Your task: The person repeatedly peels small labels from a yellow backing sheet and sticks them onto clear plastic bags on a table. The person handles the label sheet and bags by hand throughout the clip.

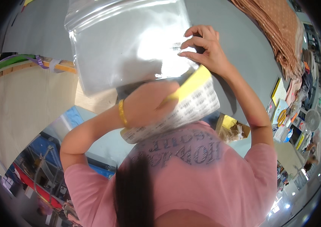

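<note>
A sheet of barcode stickers (197, 99) with a yellow backing is gripped in my left hand (152, 103), which is blurred and wears a yellow bracelet. The sheet curves in front of my chest, just below the near edge of the clear plastic bags (100, 56). These bags lie flat on the grey table and reflect bright light. My right hand (205, 48) is over their right edge, fingers bent and apart. Its thumb and index fingertips are close to a small barcode label (175, 46) on the top bag; whether they touch it I cannot tell.
Folded brown dotted fabric (279, 34) lies at the table's upper right. Yellow-handled scissors (282, 117) and a fan (312, 119) are farther right. An open cardboard box (244, 130) with clear plastic scraps sits near my right elbow. Pale boards (29, 99) stand left.
</note>
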`<state>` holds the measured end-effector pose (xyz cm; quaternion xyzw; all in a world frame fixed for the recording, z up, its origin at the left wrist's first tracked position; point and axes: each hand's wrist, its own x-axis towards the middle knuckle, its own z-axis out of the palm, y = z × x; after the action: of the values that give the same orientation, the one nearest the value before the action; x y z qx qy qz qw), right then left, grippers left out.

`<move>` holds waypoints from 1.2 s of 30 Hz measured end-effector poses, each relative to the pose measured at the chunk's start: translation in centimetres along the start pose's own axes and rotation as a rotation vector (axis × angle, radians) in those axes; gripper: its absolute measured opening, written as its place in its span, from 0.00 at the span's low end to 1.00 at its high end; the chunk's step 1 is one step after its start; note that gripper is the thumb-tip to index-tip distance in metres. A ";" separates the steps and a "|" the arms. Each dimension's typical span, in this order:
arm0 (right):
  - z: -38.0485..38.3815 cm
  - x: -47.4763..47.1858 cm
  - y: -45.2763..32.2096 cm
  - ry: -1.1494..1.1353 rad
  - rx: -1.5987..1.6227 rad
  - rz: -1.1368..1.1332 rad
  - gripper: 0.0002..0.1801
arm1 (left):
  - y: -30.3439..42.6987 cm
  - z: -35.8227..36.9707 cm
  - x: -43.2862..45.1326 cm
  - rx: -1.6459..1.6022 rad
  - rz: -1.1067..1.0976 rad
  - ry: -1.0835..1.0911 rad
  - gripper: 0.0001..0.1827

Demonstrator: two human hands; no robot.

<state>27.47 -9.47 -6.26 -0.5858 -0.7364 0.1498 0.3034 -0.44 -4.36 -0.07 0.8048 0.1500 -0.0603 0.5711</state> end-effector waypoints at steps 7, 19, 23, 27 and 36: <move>-2.9 7.5 1.3 -0.121 0.431 0.338 0.09 | 0.2 -0.5 -2.9 -0.603 -0.167 -0.109 0.17; -6.5 15.4 -1.5 0.287 -0.243 -0.227 0.12 | -2.6 -3.7 -1.0 -0.789 -0.269 0.040 0.20; -5.0 3.8 -9.1 -0.137 0.125 -0.188 0.12 | -1.8 -3.8 -0.6 -0.698 -0.217 0.042 0.21; -2.8 -0.8 -10.0 0.016 0.150 -0.136 0.12 | -0.6 -3.1 0.0 -0.505 -0.144 -0.047 0.20; -1.9 -5.2 -14.2 0.179 -0.142 -0.360 0.11 | -1.0 -1.0 0.2 -0.998 -0.381 -0.184 0.20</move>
<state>18.37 -18.55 2.03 -0.4757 -0.8081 -0.0118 0.3473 -0.65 -3.06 -0.68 0.3859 0.2528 -0.1545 0.8737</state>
